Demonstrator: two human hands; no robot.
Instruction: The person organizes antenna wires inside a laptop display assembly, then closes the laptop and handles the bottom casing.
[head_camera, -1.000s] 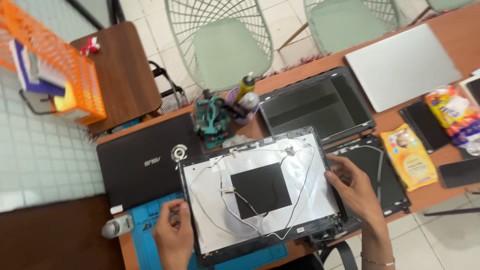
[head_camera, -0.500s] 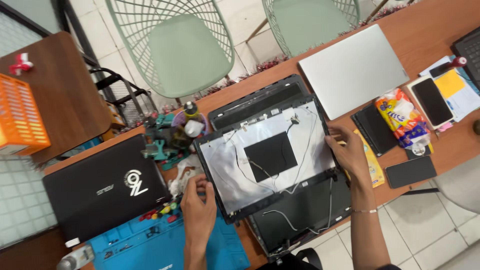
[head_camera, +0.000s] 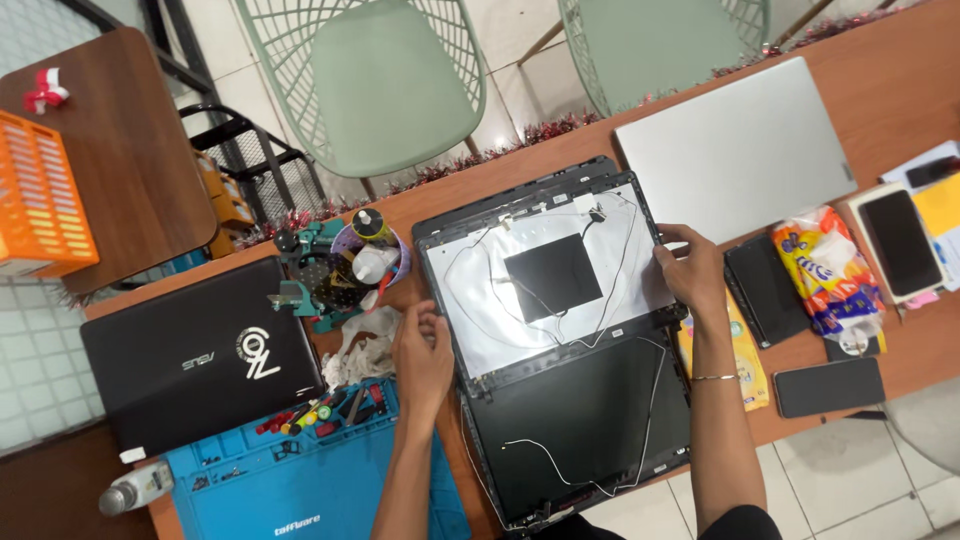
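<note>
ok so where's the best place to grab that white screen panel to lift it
Probably by its two short side edges, one hand from each side, as the left hand and right hand sit now. The white screen panel is thin and flat, and loose wires cross its back, so keep fingers off the middle.

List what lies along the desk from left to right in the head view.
Closed black laptop → left hand → opened laptop screen panel with white back and wires → right hand → colourful snack packet → phone on the far right.

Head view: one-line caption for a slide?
Left hand and right hand grip opposite edges of an opened laptop screen panel with exposed wiring, on a cluttered wooden table.
</note>
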